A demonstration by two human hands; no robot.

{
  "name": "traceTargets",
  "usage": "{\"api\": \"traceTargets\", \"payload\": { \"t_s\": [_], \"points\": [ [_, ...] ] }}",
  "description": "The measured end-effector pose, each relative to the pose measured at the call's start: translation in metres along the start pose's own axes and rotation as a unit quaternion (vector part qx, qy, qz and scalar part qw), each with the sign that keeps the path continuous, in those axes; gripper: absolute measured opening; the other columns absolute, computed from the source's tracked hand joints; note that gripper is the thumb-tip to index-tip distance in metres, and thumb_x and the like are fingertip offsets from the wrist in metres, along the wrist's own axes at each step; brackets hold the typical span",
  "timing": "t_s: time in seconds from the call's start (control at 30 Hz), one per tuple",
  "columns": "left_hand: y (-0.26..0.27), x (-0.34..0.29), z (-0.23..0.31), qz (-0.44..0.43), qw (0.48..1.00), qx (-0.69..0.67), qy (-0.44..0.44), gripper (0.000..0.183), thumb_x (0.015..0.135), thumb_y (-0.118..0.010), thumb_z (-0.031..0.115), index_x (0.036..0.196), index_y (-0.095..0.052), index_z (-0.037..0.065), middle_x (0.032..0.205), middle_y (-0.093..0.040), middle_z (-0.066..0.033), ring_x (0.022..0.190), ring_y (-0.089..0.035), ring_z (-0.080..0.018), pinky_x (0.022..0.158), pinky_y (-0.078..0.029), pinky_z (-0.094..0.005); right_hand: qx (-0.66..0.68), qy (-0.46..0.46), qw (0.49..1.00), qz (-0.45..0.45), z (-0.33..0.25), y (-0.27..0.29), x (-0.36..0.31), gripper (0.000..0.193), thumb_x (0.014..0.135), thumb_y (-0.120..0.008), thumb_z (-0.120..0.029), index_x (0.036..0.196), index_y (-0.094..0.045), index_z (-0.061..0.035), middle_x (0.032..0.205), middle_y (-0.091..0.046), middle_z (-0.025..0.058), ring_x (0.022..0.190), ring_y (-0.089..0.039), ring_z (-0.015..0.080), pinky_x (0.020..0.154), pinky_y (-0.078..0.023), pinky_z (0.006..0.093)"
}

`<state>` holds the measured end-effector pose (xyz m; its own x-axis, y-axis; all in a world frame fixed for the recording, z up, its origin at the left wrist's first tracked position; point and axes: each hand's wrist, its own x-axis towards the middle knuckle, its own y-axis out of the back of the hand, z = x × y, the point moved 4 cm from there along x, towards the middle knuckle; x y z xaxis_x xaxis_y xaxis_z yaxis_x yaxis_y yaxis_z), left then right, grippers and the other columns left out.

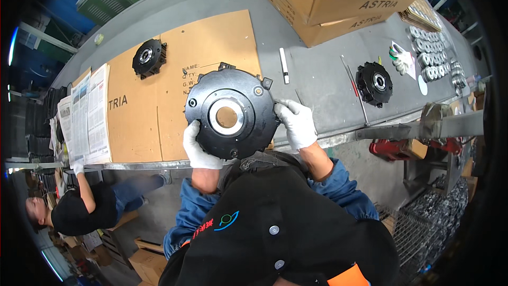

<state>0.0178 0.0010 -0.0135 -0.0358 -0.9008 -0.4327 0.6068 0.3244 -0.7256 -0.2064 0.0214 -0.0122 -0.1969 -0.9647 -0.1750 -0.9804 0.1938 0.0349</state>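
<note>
In white gloves, both my hands grip a black round clutch pressure plate [255,119] at its rim. It has a bright metal ring around a central hole, and brown cardboard shows through. My left hand [199,149] is closed on the lower left edge, its thumb on the face. Across from it, my right hand [298,123] pinches the right edge. The plate is held above the near edge of the bench, its flat face toward me. Two similar plates lie apart from my hands: one on the cardboard [150,58] and one on the grey bench at right [374,85].
Cardboard boxes [312,0] are stacked at the back. A white marker [284,66] lies on the bench [211,0], with gloves [403,60] and rows of metal rings [435,55] at right. Newspapers [98,122] lie at left, where a co-worker's gloved hand [77,165] touches the edge.
</note>
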Motion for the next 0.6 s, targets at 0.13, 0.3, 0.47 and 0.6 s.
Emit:
{"api": "traceTargets", "payload": {
  "t_s": [0.13,0.3,0.47,0.6],
  "points": [
    [-0.008,-0.002,0.000,-0.025,0.999,-0.025,0.040,0.046,0.080,-0.060,0.028,0.120,-0.058,0.005,0.117,-0.064,-0.0113,0.109,-0.060,-0.0282,0.096,-0.047,-0.0434,0.332,-0.019,0.943,0.006,0.023,0.000,0.007,0.023,0.093,-0.056,-0.018,0.089,-0.065,0.0027,0.078,-0.063,0.0045,0.069,-0.057,0.0121,0.063,-0.045,0.0263],
    [-0.015,-0.004,-0.003,-0.048,0.998,-0.015,0.035,0.042,0.083,-0.058,0.027,0.119,-0.059,0.005,0.117,-0.064,-0.0109,0.107,-0.061,-0.0274,0.096,-0.048,-0.0416,0.425,-0.119,0.897,0.027,0.038,-0.002,0.010,0.029,0.097,-0.054,-0.028,0.095,-0.063,0.0001,0.083,-0.062,0.0038,0.072,-0.055,0.0118,0.065,-0.043,0.0271],
    [-0.031,-0.010,-0.005,-0.011,0.998,0.004,0.065,0.041,0.082,-0.055,0.022,0.120,-0.058,0.007,0.117,-0.064,-0.0116,0.107,-0.061,-0.0289,0.093,-0.049,-0.0442,0.369,-0.063,0.926,-0.060,0.039,-0.001,0.004,0.051,0.094,-0.056,-0.043,0.123,-0.056,-0.0009,0.114,-0.064,0.0091,0.103,-0.061,0.0212,0.086,-0.050,0.0361],
    [-0.033,-0.011,-0.009,-0.028,0.994,-0.003,0.109,0.044,0.084,-0.053,0.025,0.125,-0.055,0.009,0.119,-0.063,-0.0112,0.108,-0.060,-0.0302,0.094,-0.048,-0.0465,0.411,-0.037,0.909,-0.055,0.048,0.002,-0.001,0.045,0.093,-0.061,-0.035,0.122,-0.057,-0.0006,0.117,-0.064,0.0089,0.105,-0.061,0.0209,0.090,-0.050,0.0370]
  ]
}}
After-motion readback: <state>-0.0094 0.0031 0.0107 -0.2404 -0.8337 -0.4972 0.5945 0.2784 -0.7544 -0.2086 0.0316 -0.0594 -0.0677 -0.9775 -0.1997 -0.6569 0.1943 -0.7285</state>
